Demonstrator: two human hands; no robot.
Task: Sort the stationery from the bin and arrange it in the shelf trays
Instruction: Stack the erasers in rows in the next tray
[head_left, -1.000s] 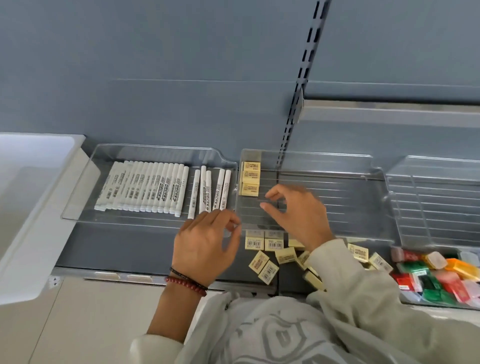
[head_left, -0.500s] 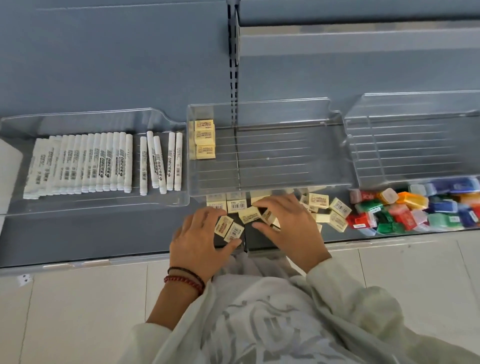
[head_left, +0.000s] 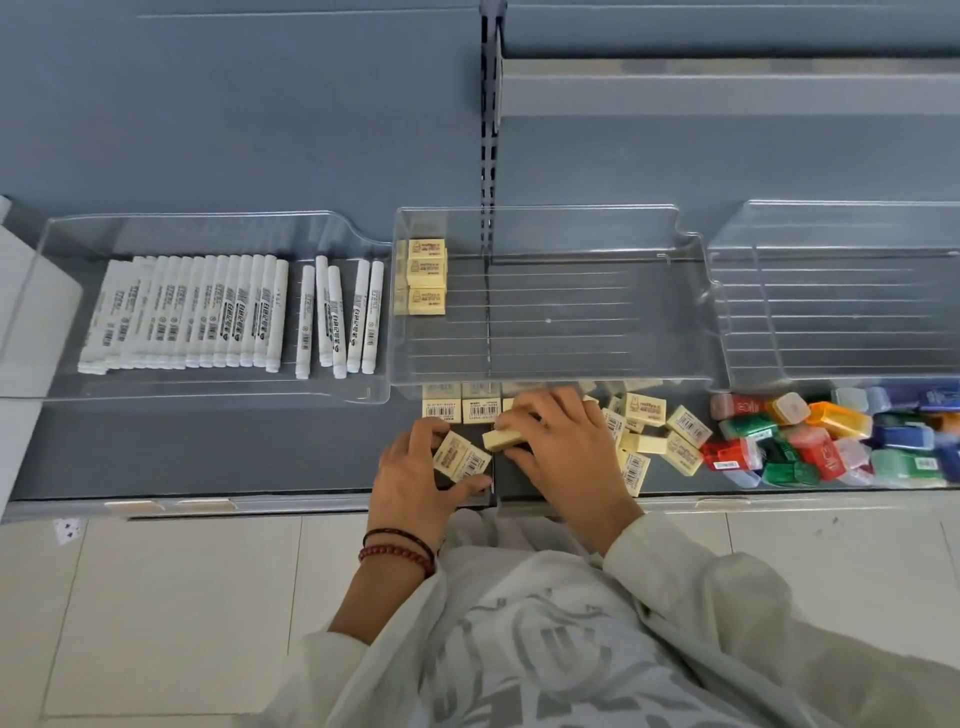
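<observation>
Left hand (head_left: 415, 475) pinching two erasers (head_left: 462, 458) between thumb and fingers. Right hand (head_left: 563, 447) gripping third eraser (head_left: 505, 439). Loose pile (head_left: 687, 426) lying on shelf, just before middle tray (head_left: 571, 322). Advice: be squaring them, labels one way, before setting beside stack (head_left: 427, 278) in tray's back left corner.

Grey shelf (head_left: 208, 452) with three clear trays and loose stationery.
The left tray (head_left: 208, 391), middle tray (head_left: 571, 322) and right tray (head_left: 831, 322) stand side by side along the back. Yellow erasers (head_left: 644, 410) lie scattered on the bare shelf before the middle tray, with coloured plastic boxes (head_left: 841, 422) heaped just to their right.
</observation>
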